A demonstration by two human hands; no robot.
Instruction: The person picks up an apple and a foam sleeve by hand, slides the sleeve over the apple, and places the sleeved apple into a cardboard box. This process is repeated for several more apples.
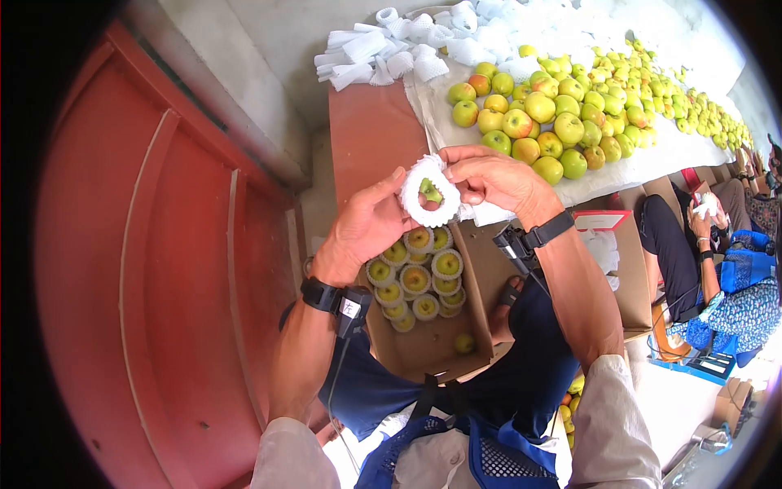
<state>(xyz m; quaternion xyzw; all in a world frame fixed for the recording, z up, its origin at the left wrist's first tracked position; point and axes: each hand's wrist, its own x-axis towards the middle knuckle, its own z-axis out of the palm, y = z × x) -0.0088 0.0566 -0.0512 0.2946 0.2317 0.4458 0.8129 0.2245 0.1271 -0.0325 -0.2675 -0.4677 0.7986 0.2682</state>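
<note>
Between my two hands is a white foam net sleeve (pixel 411 189), held above the front edge of the table. Something green and reddish shows in its opening; whether that is an apple inside cannot be made out fully. My left hand (pixel 371 220) grips the sleeve's left side with thumb and fingers. On its upper right, my right hand (pixel 495 181) pinches the rim. Below my hands, a cardboard box (pixel 419 354) holds several apples in foam nets (pixel 415 279) and one bare apple (pixel 464 343) near its front.
A pile of loose green and reddish apples (pixel 568 128) covers the cloth on the table (pixel 371 130). Several white foam sleeves (pixel 366 47) are heaped at the back. A red door (pixel 187 269) stands left. At right sits another person (pixel 737 306), beside a cardboard box (pixel 631 273).
</note>
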